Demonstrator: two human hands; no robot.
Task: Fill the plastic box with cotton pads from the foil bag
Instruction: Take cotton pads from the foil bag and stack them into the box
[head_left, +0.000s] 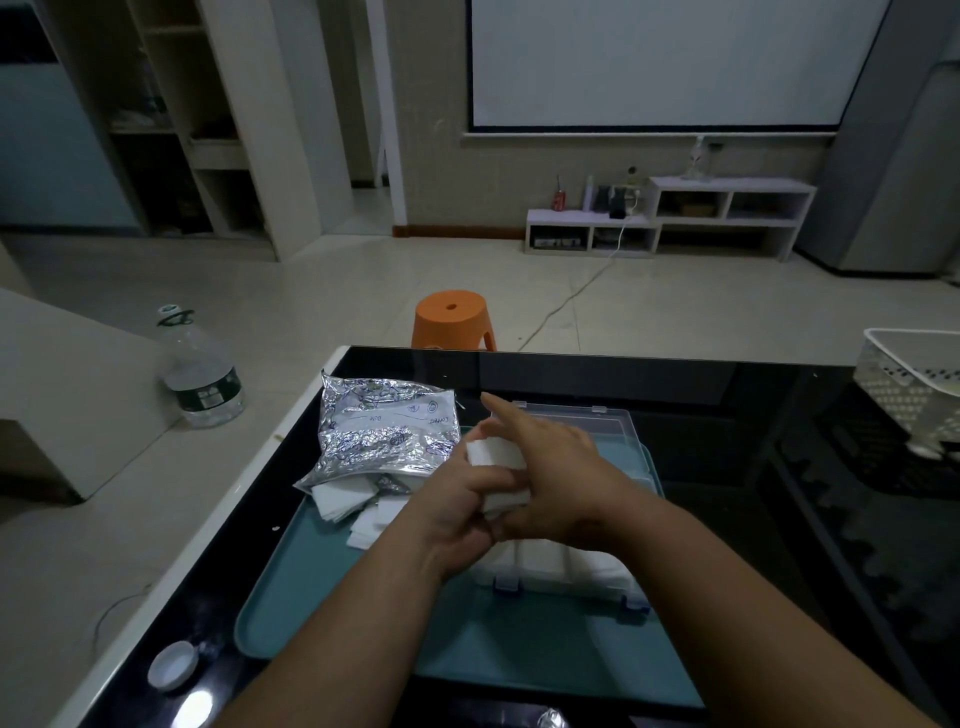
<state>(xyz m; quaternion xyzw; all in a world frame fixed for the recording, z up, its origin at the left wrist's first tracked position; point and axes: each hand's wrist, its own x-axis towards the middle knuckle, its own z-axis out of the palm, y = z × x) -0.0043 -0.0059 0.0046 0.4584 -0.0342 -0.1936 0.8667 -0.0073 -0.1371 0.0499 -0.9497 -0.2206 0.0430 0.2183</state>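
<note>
A crinkled foil bag (384, 431) lies at the back left of a teal tray (488, 639), with white cotton pads (358, 501) spilling from its mouth. A clear plastic box (566, 566) with its lid open stands on the tray; rows of pads fill its near part. Above the box both hands hold one stack of white pads (496, 467). My left hand (460, 512) grips the stack from below and the left. My right hand (550, 478) holds it from the right, forefinger pointing away.
The tray sits on a black glass table (727, 405). A white cap (172, 665) lies near the table's front left corner. A white perforated basket (909, 384) stands at the right edge. A large water bottle (200, 374) and an orange stool (453, 318) are on the floor.
</note>
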